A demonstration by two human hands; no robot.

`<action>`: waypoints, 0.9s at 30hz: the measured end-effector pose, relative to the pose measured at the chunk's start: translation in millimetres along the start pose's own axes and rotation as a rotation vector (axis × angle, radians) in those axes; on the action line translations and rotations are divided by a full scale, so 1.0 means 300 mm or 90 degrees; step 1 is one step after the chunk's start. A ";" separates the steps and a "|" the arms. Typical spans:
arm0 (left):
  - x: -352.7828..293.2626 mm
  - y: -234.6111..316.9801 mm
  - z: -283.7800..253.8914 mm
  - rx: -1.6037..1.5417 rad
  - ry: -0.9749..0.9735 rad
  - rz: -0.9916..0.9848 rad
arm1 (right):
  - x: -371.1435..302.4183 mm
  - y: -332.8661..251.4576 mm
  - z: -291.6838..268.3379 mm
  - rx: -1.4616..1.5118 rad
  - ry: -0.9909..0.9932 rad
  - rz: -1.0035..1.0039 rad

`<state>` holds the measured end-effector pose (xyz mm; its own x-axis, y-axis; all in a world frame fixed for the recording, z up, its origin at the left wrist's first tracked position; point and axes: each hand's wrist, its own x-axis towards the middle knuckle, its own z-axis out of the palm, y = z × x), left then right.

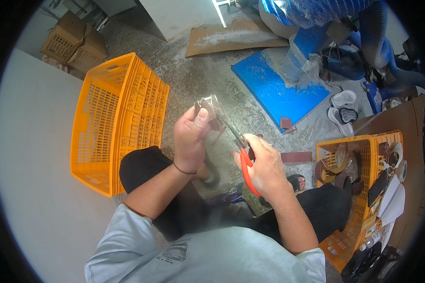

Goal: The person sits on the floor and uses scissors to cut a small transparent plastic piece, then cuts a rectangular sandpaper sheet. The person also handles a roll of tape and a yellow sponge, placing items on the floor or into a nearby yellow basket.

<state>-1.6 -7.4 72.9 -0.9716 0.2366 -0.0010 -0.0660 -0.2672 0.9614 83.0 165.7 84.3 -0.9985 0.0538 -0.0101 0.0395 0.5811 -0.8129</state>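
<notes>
My left hand (189, 141) is closed, thumb on top, around a small brown sheet piece (207, 107) with what looks like a clear, shiny edge. I cannot make out its exact kind. Red-handled scissors (247, 170) are gripped in my right hand (268, 165). Their long blades point up and left, and the tips reach the piece by my left fingers. Whether the blades touch it is unclear. Below the hands are my legs in black trousers (316, 207).
Stacked orange crates (141, 113) stand at the left. A dusty blue board (274, 89) lies ahead, bearing a brown square (285, 123). On the floor right of my hand is a reddish-brown strip (297, 157). An orange basket (363, 200) holding rolls stands right, near white shoes (341, 113).
</notes>
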 end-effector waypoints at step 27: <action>0.016 -0.022 0.014 0.052 0.035 0.081 | -0.016 -0.017 -0.016 0.086 -0.043 0.013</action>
<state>-4.8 -0.6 67.8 -0.9820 0.1543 0.1092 0.0747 -0.2141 0.9740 87.6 166.3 91.4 -0.9980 0.0070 -0.0622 0.0583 0.4650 -0.8834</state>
